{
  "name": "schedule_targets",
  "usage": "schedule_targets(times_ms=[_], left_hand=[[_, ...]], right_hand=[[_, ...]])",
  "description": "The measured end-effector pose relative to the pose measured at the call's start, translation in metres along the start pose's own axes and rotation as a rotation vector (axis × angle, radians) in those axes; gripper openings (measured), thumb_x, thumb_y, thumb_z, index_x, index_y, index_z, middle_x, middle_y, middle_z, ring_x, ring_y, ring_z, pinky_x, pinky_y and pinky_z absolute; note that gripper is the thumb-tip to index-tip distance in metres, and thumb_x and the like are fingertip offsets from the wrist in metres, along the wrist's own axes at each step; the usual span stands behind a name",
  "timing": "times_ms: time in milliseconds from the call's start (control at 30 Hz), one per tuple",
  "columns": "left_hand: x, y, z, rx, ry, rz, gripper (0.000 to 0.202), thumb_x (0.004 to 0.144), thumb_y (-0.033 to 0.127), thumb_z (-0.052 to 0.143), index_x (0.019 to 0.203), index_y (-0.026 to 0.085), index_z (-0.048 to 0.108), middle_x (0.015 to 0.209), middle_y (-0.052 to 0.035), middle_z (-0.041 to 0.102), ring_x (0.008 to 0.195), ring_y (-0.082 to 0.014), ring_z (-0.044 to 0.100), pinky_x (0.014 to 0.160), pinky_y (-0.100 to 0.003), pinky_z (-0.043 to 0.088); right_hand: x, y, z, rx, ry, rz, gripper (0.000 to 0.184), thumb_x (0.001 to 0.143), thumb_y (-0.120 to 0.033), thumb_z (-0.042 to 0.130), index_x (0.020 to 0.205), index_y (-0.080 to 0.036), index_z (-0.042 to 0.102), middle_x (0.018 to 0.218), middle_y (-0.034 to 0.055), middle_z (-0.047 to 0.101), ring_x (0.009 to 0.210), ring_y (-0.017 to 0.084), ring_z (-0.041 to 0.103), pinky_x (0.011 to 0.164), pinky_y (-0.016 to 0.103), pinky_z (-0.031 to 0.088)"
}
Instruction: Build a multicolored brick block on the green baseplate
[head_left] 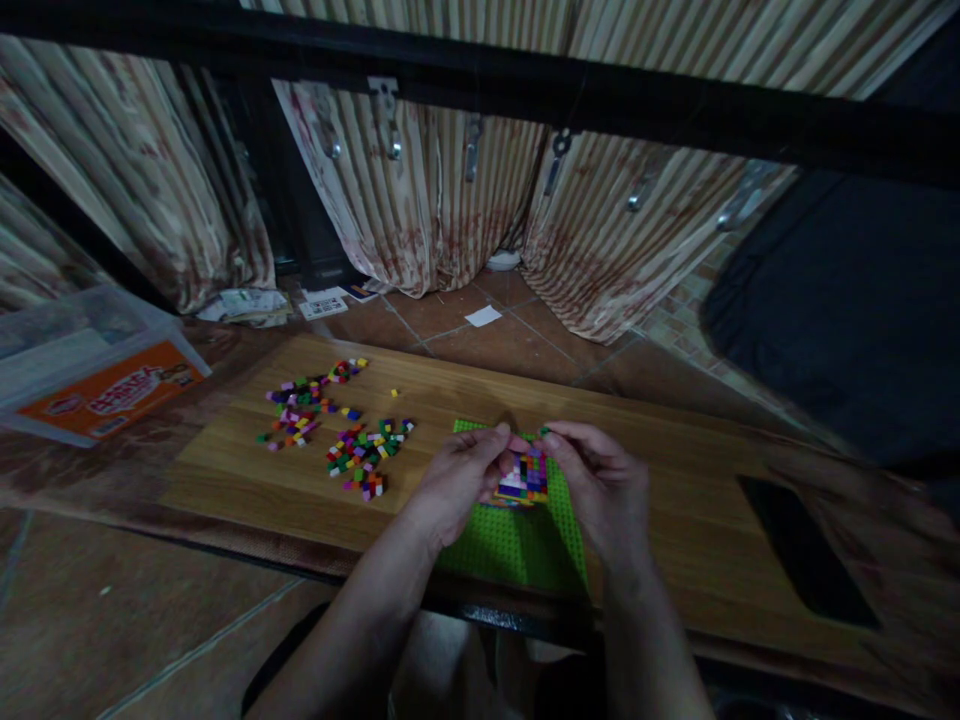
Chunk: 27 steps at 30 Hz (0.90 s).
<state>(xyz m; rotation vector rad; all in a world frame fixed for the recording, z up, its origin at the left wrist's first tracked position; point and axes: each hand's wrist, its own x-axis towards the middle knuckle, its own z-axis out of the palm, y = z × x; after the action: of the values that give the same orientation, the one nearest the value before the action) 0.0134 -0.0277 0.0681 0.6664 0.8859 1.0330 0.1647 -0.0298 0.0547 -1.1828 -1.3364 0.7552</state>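
A green baseplate [517, 545] lies on the wooden board [247, 470] in front of me. A small block of stacked coloured bricks [527, 478] stands on its far part. My left hand [459, 482] hovers over the bricks with fingers curled and pinched at their top left. My right hand [600, 485] is beside it, fingers pinched around a tiny green piece [544, 431] just above the bricks. What the left fingers hold is too small to make out.
Several loose coloured bricks [330, 425] lie scattered on the board's left half. A clear plastic box with an orange label [90, 375] sits far left. A black phone [806, 550] lies on the right. Striped curtains hang behind, above a tiled floor.
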Motion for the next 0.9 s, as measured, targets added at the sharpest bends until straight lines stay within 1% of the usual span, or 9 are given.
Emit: schedule_targets(times_ms=[33,100,200,267,367,567,633,800,900], left_hand=[[0.0,0.001,0.0,0.002,0.022,0.007,0.036,0.069,0.045,0.071,0.075,0.01,0.068,0.058,0.0022,0.049,0.041,-0.0013,0.028,0.04,-0.02,0.013],[-0.001,0.003,-0.001,0.012,0.068,0.021,0.035,0.067,0.045,0.073,0.074,0.011,0.069,0.059,0.0016,0.05,0.042,-0.0016,0.031,0.041,-0.019,0.012],[-0.001,0.005,-0.003,0.027,0.119,0.032,0.034,0.065,0.044,0.075,0.072,0.011,0.069,0.059,0.0007,0.052,0.043,-0.0024,0.033,0.042,-0.02,0.012],[-0.001,0.005,-0.004,0.028,0.122,0.035,0.031,0.068,0.042,0.073,0.072,0.011,0.069,0.059,0.0005,0.052,0.043,-0.0024,0.031,0.042,-0.02,0.011],[0.0,0.004,-0.005,0.029,0.105,0.035,0.028,0.071,0.039,0.071,0.072,0.012,0.068,0.058,0.0012,0.051,0.043,-0.0022,0.029,0.042,-0.02,0.012],[0.002,0.003,-0.006,0.035,0.084,0.038,0.028,0.072,0.039,0.07,0.072,0.011,0.068,0.056,0.0023,0.049,0.042,-0.0017,0.027,0.041,-0.02,0.013],[0.002,0.003,-0.006,0.029,0.08,0.042,0.029,0.07,0.039,0.072,0.072,0.011,0.068,0.056,0.0023,0.049,0.042,-0.0018,0.027,0.041,-0.02,0.013],[0.001,0.004,-0.007,0.024,0.088,0.043,0.031,0.07,0.041,0.073,0.074,0.01,0.069,0.057,0.0014,0.05,0.043,-0.0021,0.029,0.04,-0.019,0.012],[0.0,0.004,-0.007,0.031,0.091,0.045,0.032,0.07,0.041,0.072,0.076,0.009,0.069,0.058,0.0014,0.05,0.043,-0.0017,0.029,0.04,-0.019,0.012]], right_hand=[[0.002,0.002,-0.005,0.01,0.021,0.027,0.011,0.077,-0.029,0.069,0.088,-0.025,0.072,0.079,-0.0006,0.072,0.071,0.015,0.066,0.068,0.029,0.051],[0.005,0.007,-0.017,-0.001,0.024,0.085,0.013,0.074,-0.029,0.072,0.087,-0.025,0.073,0.079,-0.0004,0.073,0.073,0.016,0.066,0.069,0.03,0.052],[0.007,0.013,-0.03,-0.051,-0.063,0.142,0.013,0.073,-0.029,0.072,0.085,-0.025,0.074,0.083,0.0011,0.074,0.077,0.017,0.066,0.072,0.031,0.052],[0.007,0.017,-0.034,-0.07,-0.142,0.157,0.013,0.074,-0.03,0.071,0.085,-0.025,0.075,0.085,0.0022,0.074,0.078,0.017,0.066,0.071,0.031,0.052],[0.005,0.02,-0.034,-0.089,-0.215,0.187,0.014,0.074,-0.031,0.07,0.084,-0.023,0.075,0.084,0.003,0.074,0.076,0.018,0.066,0.072,0.032,0.052],[0.005,0.022,-0.027,-0.083,-0.24,0.236,0.019,0.07,-0.034,0.072,0.083,-0.02,0.073,0.081,0.004,0.074,0.073,0.018,0.066,0.07,0.033,0.053],[0.005,0.022,-0.025,-0.078,-0.227,0.245,0.018,0.069,-0.034,0.074,0.08,-0.02,0.073,0.078,0.0034,0.073,0.071,0.018,0.065,0.068,0.032,0.053],[0.007,0.023,-0.021,-0.069,-0.144,0.267,0.021,0.062,-0.035,0.079,0.072,-0.019,0.07,0.069,0.0022,0.07,0.064,0.017,0.062,0.063,0.031,0.05],[0.008,0.025,-0.02,-0.043,-0.144,0.272,0.024,0.06,-0.037,0.08,0.07,-0.018,0.069,0.068,0.0018,0.069,0.063,0.016,0.061,0.061,0.03,0.048]])
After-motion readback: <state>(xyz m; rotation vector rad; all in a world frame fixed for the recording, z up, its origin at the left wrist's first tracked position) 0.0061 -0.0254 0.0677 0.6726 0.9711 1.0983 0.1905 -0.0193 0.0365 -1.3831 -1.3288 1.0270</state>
